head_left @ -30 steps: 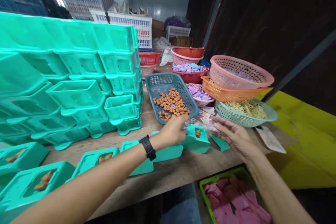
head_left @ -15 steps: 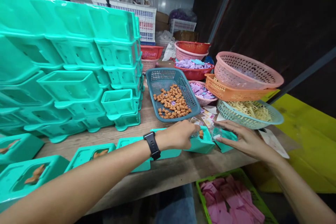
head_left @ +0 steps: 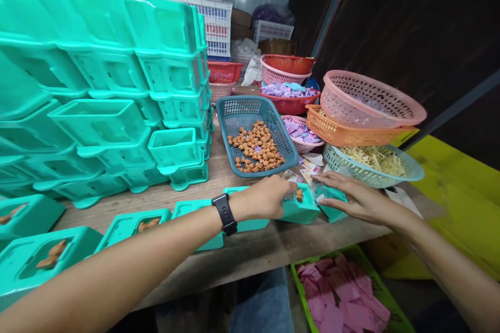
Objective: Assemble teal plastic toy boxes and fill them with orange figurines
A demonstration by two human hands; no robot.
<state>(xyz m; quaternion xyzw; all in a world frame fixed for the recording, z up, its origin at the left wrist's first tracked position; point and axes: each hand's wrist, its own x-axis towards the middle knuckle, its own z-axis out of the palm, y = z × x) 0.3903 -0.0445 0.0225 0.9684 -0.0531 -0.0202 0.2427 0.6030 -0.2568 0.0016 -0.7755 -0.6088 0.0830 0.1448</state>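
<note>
My left hand (head_left: 269, 197), with a black watch on the wrist, is closed over a turquoise plastic box (head_left: 300, 213). Its fingertips are curled down and mostly hidden; something clear glints beside them. A small orange-brown figure (head_left: 299, 195) shows in that box's top, just right of these fingers. My right hand (head_left: 351, 195) reaches in from the right, thumb and fingers bent around a small clear plastic piece (head_left: 320, 192). Beneath it is another turquoise box (head_left: 334, 210). More turquoise boxes (head_left: 50, 257) stand in a row to the left, some with a brown figure in the top opening.
Stacked turquoise boxes (head_left: 105, 73) form a wall at left. A blue-grey basket (head_left: 230, 109) holds many small brown figures. At right stand a pink basket (head_left: 371, 99), an orange basket (head_left: 351, 132) and a pale blue basket (head_left: 414, 169). Below the table edge is a green crate (head_left: 299, 286) of pink pieces.
The view has tilted slightly, so most things sit a little higher in it. Both hands stay at the same boxes, with the right fingers shifted slightly left.
</note>
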